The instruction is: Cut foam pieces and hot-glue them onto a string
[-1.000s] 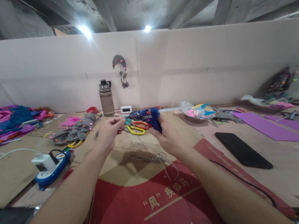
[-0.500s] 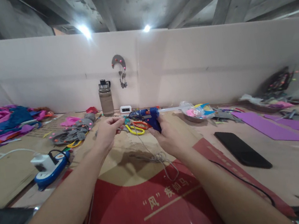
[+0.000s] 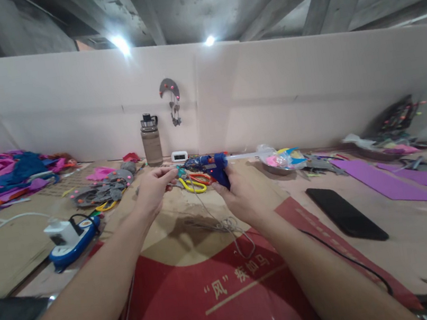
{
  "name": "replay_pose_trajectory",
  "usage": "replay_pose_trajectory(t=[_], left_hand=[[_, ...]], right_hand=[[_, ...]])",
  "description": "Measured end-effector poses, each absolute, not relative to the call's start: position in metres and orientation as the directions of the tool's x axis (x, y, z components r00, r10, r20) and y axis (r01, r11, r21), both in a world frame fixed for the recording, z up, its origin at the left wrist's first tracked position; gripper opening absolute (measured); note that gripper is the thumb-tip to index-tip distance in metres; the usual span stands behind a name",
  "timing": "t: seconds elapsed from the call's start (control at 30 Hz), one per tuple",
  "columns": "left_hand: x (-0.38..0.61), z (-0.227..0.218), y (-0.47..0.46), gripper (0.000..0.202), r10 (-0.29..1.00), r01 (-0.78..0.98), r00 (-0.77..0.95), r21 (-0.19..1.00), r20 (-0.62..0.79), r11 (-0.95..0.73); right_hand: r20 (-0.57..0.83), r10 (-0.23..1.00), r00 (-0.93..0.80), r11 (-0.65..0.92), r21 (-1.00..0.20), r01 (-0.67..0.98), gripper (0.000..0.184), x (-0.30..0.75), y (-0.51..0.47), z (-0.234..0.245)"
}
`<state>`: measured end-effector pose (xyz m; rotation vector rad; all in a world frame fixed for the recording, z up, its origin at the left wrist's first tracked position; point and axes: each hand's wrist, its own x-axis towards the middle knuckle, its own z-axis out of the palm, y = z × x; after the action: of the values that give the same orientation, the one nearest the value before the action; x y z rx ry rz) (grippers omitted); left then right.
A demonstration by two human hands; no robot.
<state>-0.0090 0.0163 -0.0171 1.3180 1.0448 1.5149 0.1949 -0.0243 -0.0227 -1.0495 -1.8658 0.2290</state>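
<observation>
My right hand is wrapped round the handle of a blue hot glue gun. A clear glue stick sticks out of its rear, and its nozzle points left. Facing the nozzle, my left hand is closed in a pinch; what the fingertips hold is too small to make out. A small teal patch shows by those fingertips. Thin grey cord runs from near there down to a loose tangle on the cardboard. Behind and below the gun lie scissors with yellow handles and orange-red handles.
Red-and-tan cardboard covers the table before me. A bottle and small white clock stand at the back. A phone and purple sheets lie right; a power strip, grey felt pieces and fabric scraps left.
</observation>
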Motion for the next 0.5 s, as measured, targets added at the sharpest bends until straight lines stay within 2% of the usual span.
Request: replay_pose_trajectory(t=[0.37,0.5], left_hand=[[-0.0078,-0.0147,0.0143,0.032,0.955,-0.081,-0.095,0.954,0.281,-0.289],[-0.008,-0.0147,0.0148,0.034,0.957,-0.078,-0.086,0.956,0.277,-0.284]], right_hand=[[0.62,0.769,-0.157,0.572,-0.556,0.603,0.039,0.1943,-0.0261,-0.0202],[0.651,0.74,-0.172,0.609,-0.538,0.583,0.037,0.1935,-0.0255,-0.0217]])
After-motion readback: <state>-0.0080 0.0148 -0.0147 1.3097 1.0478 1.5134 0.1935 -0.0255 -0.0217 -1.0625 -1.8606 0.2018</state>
